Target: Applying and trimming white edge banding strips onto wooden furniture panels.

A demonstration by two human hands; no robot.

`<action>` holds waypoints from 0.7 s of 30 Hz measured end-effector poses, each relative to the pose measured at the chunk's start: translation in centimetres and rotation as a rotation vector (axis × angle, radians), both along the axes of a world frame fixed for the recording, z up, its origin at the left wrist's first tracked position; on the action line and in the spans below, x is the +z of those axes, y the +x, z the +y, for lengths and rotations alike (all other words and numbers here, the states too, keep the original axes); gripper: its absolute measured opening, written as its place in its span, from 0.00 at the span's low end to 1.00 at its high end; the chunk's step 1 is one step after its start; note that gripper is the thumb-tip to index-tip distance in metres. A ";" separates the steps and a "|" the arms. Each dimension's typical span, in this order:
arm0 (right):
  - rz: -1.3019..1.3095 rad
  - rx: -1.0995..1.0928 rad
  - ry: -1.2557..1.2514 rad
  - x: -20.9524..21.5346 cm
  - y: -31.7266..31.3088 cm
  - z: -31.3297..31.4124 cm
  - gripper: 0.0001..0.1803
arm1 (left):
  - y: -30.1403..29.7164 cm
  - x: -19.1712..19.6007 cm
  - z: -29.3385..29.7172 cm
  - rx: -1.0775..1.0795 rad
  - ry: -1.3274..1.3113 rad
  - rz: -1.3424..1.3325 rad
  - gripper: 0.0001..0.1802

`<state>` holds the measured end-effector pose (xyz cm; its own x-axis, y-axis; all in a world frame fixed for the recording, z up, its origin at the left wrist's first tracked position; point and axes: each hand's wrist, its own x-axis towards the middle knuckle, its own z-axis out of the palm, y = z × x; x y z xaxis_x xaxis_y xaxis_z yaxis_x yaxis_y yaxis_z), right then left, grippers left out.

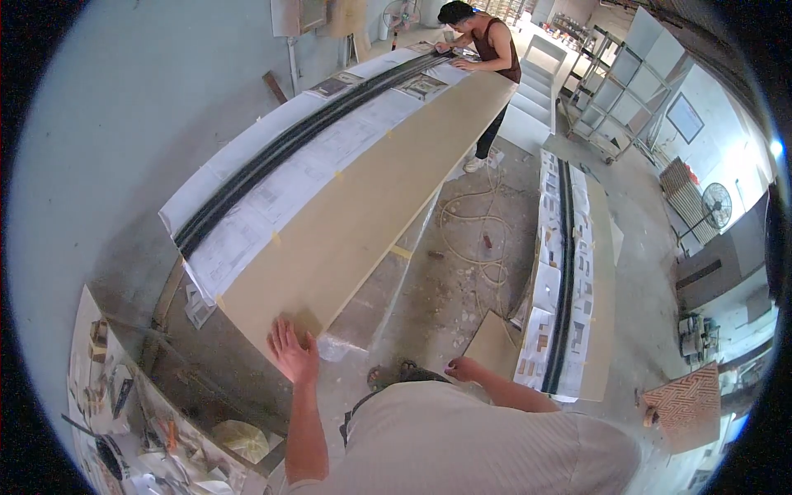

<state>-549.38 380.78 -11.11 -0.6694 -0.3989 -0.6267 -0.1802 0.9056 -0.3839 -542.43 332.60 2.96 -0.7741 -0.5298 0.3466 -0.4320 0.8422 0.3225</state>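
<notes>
A long tan board (pixel 363 206) stretches away from me, with a black strip (pixel 280 147) running along it between white printed sheets (pixel 272 191). My left hand (pixel 294 351) rests on the near end of the board, fingers stretched out and apart. A darker patch (pixel 308 320) shows beside its fingertips; I cannot tell whether it is shadow or a thin piece. My right hand (pixel 467 370) hangs beside my body, away from the board, its fingers curled. A small dark bit shows at its fingertips, too small to name.
At the far end a person (pixel 495 49) leans over the board. A second long panel (pixel 598 280) with a black strip stands at right. A pale hose (pixel 470 219) coils on the floor between them. A cluttered bench (pixel 140 429) is at lower left; a wheeled rack (pixel 619 99) stands behind.
</notes>
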 end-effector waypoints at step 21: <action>0.017 0.007 0.011 1.0 -1.6 -0.3 0.29 | 0.0 0.3 0.1 -0.020 -0.034 0.027 0.26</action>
<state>-550.99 380.52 -10.09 -0.6771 -0.3969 -0.6197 -0.1931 0.9084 -0.3708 -542.43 332.67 3.30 -0.7745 -0.5018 0.3851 -0.4064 0.8613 0.3050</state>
